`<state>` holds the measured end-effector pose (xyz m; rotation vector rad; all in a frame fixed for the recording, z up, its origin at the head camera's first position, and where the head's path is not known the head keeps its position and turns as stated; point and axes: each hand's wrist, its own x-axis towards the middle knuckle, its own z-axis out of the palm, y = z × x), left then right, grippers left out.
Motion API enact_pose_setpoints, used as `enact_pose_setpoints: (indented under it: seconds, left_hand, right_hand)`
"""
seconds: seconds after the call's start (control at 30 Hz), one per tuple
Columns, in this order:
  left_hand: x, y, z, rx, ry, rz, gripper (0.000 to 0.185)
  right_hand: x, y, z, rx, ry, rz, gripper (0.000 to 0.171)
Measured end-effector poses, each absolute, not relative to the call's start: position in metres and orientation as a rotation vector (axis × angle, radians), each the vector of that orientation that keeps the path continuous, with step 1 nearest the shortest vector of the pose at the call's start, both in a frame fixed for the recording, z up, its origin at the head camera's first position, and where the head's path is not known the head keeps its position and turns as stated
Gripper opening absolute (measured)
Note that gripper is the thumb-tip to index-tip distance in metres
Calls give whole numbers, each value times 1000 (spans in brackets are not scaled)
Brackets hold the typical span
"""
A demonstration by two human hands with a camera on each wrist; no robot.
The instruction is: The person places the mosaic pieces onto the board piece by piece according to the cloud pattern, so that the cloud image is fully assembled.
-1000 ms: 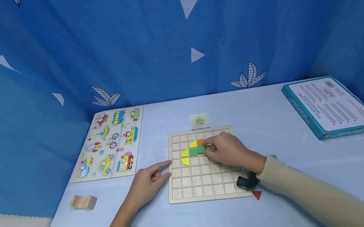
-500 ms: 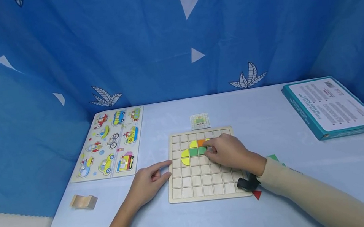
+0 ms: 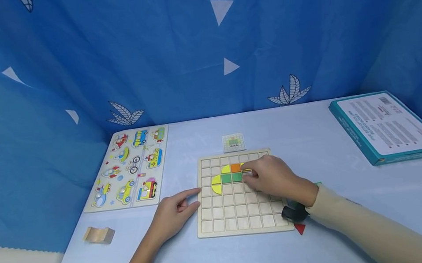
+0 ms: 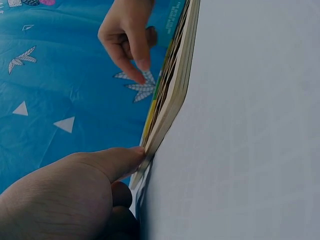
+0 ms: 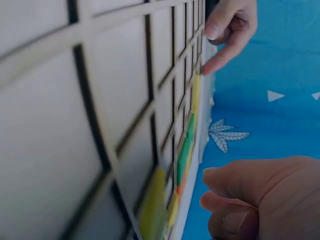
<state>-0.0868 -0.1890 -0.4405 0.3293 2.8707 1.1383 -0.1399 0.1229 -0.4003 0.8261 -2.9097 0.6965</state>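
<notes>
A wooden grid board [image 3: 231, 224] lies on the table. Yellow quarter-round pieces [image 3: 217, 189], an orange square [image 3: 235, 168] and two green squares [image 3: 226, 178] fill some of its cells. My left hand [image 3: 174, 214] steadies the board's left edge, thumb and index finger extended against it. Over the upper right cells, beside the orange and green squares, is my right hand [image 3: 273, 176], its thumb and index finger apart with nothing seen between them. It partly covers a yellow piece [image 5: 152, 207], which shows on the board in the right wrist view.
Behind the board lies a small pattern card [image 3: 233, 142]. A vehicle picture puzzle [image 3: 125, 169] is at the back left, above a wooden block [image 3: 99, 235]. A teal box [image 3: 390, 123] lies at the right. A red triangle [image 3: 300, 228] sits by the board's lower right corner.
My right hand has come off the right green square and shifted slightly right, leaving both green squares and the orange one uncovered. My left hand stays at the board's edge.
</notes>
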Motion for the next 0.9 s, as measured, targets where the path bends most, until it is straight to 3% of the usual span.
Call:
enact_pose_setpoints:
  seconds: [0.4,0.9]
  left_hand:
    - [-90,-190,-438,366,2895,1104,34]
    - [-86,-190,-440,328,2882,1119,42]
  right_hand:
    - [-117,181,-386,711,-2919,807,29]
    - [-89,268,-405,461,-2922,886,25]
